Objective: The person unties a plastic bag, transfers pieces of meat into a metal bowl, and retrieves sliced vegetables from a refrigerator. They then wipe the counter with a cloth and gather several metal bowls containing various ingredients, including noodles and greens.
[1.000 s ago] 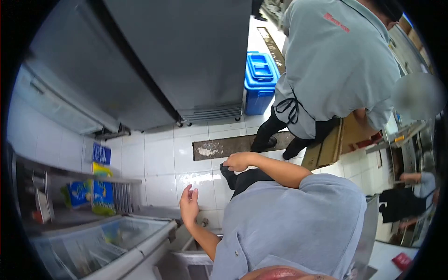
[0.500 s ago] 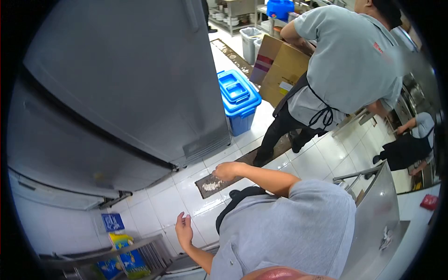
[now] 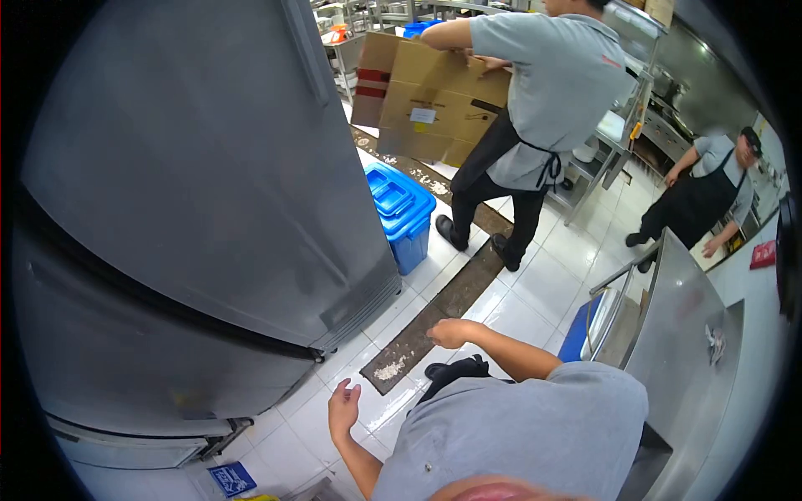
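My left hand (image 3: 343,408) hangs in front of the tall steel cabinet, above the white tiles, fingers loosely bent and apart. It holds nothing. My right hand (image 3: 451,333) is out ahead of my grey shirt (image 3: 526,426), over the dark floor strip (image 3: 468,284). Its fingers are curled in, largely turned away, and no object shows in them. Neither hand touches anything. Nearest to my left hand stands the steel cabinet (image 3: 209,184); a blue lidded bin (image 3: 407,238) is beyond my right hand.
Ahead, a co-worker (image 3: 555,92) in an apron holds flattened cardboard (image 3: 439,104). Another person (image 3: 706,188) stands at the right. A steel counter (image 3: 681,334) runs along my right side. White debris (image 3: 390,367) lies on the strip; a blue packet (image 3: 232,478) is at lower left.
My view has shifted, and the bin and cabinet appear lower. The co-worker has moved farther off with the cardboard, now lifted higher. Both my hands still hold nothing visible.
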Demonstrator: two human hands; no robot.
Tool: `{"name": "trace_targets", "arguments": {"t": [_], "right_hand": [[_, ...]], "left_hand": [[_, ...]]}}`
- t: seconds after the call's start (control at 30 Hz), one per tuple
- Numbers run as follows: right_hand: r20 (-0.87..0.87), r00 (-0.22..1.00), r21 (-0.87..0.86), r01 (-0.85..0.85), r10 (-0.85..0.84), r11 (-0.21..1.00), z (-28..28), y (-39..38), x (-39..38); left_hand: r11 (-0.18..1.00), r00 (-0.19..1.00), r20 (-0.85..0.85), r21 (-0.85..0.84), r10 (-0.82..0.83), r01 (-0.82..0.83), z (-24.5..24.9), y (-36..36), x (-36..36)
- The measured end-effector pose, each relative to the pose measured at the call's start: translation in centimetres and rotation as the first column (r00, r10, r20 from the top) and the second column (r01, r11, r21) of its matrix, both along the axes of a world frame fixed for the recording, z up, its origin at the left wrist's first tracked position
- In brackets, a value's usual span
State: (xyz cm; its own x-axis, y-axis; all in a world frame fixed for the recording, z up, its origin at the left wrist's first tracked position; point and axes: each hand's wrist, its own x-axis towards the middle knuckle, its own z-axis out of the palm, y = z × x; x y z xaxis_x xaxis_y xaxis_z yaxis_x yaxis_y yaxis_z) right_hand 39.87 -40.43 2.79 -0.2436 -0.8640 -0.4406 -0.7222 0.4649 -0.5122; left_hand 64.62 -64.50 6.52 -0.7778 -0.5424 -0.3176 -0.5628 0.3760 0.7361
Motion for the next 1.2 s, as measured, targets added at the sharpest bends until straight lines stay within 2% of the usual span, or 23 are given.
{"name": "trace_targets", "arguments": {"t": [0.13,0.2,0.27,0.37,0.4,0.47,0.53,0.63,0.67,0.73,0.77,0.8,0.83,0.97,1.0,1.07,1.1,1.17,1.2], "right_hand": [[0.014,0.998,0.027,0.056,-0.056,0.998,1.7,-1.2,3.2],[-0.009,0.996,-0.059,0.091,-0.092,0.994,0.1,-2.2,5.0],[0.005,0.998,-0.085,0.062,-0.062,0.994,0.2,-3.0,6.1],[-0.022,0.976,-0.112,0.212,-0.216,0.971,-1.1,-3.1,8.0],[-0.021,0.978,-0.109,0.205,-0.208,0.973,-1.8,-2.7,8.6],[-0.074,0.965,0.023,0.255,-0.253,0.967,-3.1,-1.8,9.8],[-0.061,0.973,0.094,0.229,-0.224,0.969,-4.2,-1.3,10.9],[-0.055,0.996,0.255,0.075,-0.063,0.964,-5.6,-1.9,11.9],[-0.037,0.999,0.223,0.029,-0.022,0.974,-6.6,-2.7,12.1],[-0.057,0.989,0.206,-0.125,0.139,0.971,-8.3,-6.9,12.0],[-0.045,0.985,0.140,-0.160,0.168,0.977,-6.9,-9.8,12.5],[-0.042,0.966,0.188,-0.244,0.256,0.951,-6.8,-13.7,12.8],[-0.036,0.936,0.143,-0.342,0.350,0.929,-6.0,-17.6,13.6],[0.026,0.795,0.048,-0.607,0.606,0.793,-2.7,-32.4,18.9],[-0.019,0.730,-0.105,-0.681,0.683,0.725,-2.4,-35.8,20.5],[-0.052,0.624,-0.241,-0.766,0.780,0.596,-0.7,-43.8,24.2],[-0.072,0.555,-0.252,-0.814,0.828,0.524,1.6,-48.3,26.8],[-0.048,0.489,-0.073,-0.871,0.871,0.485,7.4,-55.3,31.5],[-0.125,0.422,-0.185,-0.899,0.898,0.397,8.5,-59.4,33.0]], "left_hand": [[0.996,0.994,0.095,-0.072,-0.052,0.059,-1.9,-2.3,2.7],[0.987,0.985,0.129,-0.098,-0.112,0.125,-3.1,-3.5,4.4],[0.984,0.980,0.144,-0.090,-0.141,0.155,-2.7,-4.3,5.5],[0.980,0.978,0.125,-0.091,-0.165,0.177,-2.4,-5.4,6.8],[0.980,0.981,0.095,-0.095,-0.168,0.177,-2.5,-5.7,7.3],[0.984,0.984,0.090,-0.081,-0.152,0.160,-2.4,-5.9,8.5],[0.987,0.987,0.059,-0.064,-0.146,0.150,-2.1,-6.0,10.1],[0.998,0.998,-0.007,-0.011,-0.065,0.064,-2.0,-6.3,13.3],[0.999,0.999,0.009,-0.015,-0.034,0.034,-1.6,-6.4,14.6],[0.999,0.999,-0.029,-0.019,0.029,-0.030,-1.8,-6.8,17.6],[0.995,0.995,-0.036,-0.038,0.089,-0.090,-1.8,-7.1,19.0],[0.992,0.992,-0.020,-0.037,0.121,-0.122,0.8,-7.1,20.2],[0.977,0.978,0.024,-0.035,0.210,-0.209,0.7,-7.3,21.9],[0.878,0.878,0.018,-0.052,0.478,-0.477,1.0,-7.8,28.0],[0.842,0.843,0.026,-0.077,0.538,-0.534,0.7,-8.0,29.9],[0.749,0.752,0.022,-0.108,0.659,-0.654,0.0,-8.4,33.3],[0.702,0.699,0.075,-0.127,0.711,-0.701,-0.7,-8.5,35.0],[0.570,0.540,0.194,-0.174,0.819,-0.803,-0.7,-8.6,37.2],[0.524,0.476,0.243,-0.198,0.845,-0.828,0.3,-8.7,37.9]]}}
